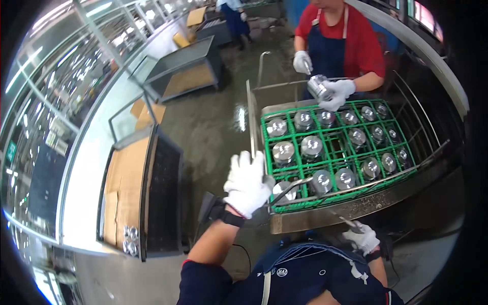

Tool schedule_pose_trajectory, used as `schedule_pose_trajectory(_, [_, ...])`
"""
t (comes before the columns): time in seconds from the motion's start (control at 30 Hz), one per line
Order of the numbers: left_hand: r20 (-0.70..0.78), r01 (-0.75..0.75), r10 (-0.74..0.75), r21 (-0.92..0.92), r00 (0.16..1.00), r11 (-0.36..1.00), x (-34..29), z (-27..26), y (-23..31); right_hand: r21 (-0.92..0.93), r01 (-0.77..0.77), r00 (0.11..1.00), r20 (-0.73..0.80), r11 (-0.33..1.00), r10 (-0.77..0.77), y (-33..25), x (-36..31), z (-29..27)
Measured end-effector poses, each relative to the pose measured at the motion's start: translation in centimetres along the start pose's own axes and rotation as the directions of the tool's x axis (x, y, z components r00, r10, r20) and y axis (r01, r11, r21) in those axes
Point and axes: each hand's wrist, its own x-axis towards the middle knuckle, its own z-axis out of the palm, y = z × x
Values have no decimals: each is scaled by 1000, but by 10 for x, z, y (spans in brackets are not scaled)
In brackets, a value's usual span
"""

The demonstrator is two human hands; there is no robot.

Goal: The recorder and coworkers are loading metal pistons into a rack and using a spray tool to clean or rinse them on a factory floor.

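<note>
My left hand (246, 185), in a white glove, is raised left of a green wire basket (300, 209). Its fingers stretch upward, apart. A small grey rounded shape shows beside the thumb; whether the hand touches it is unclear. Low on the right, my right hand (364, 238), also gloved, is closed around a thin metal-tipped tool (348, 221) pointing up and left toward the basket. Shiny round metal parts (311, 146) stand in most of the basket's compartments; a middle one shows no part. A dark bent bar (292, 192) crosses the basket's near left corner.
Across the basket, a co-worker in a red shirt (363, 43) holds a metal cylinder (319, 87) in gloved hands. The basket rests on a metal-edged stand (330, 216). Left is a cart with cardboard (124, 188) and several metal parts (130, 240). Farther off stand a grey table (183, 58) and another person (234, 20).
</note>
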Motion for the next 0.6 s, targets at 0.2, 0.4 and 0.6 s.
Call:
schedule_pose_trajectory(0.2, [408, -215, 175, 55, 896, 975, 78, 4, 39, 463, 39, 798, -548, 885, 252, 28, -8, -85])
schedule_pose_trajectory(0.4, [775, -471, 202, 136, 599, 871, 132, 87, 47, 419, 165, 973, -216, 893, -79, -1, -26, -123])
schedule_pose_trajectory(0.6, [901, -551, 168, 90, 400, 829, 98, 159, 27, -211, 19, 960, -270, 977, -77, -132, -79, -165])
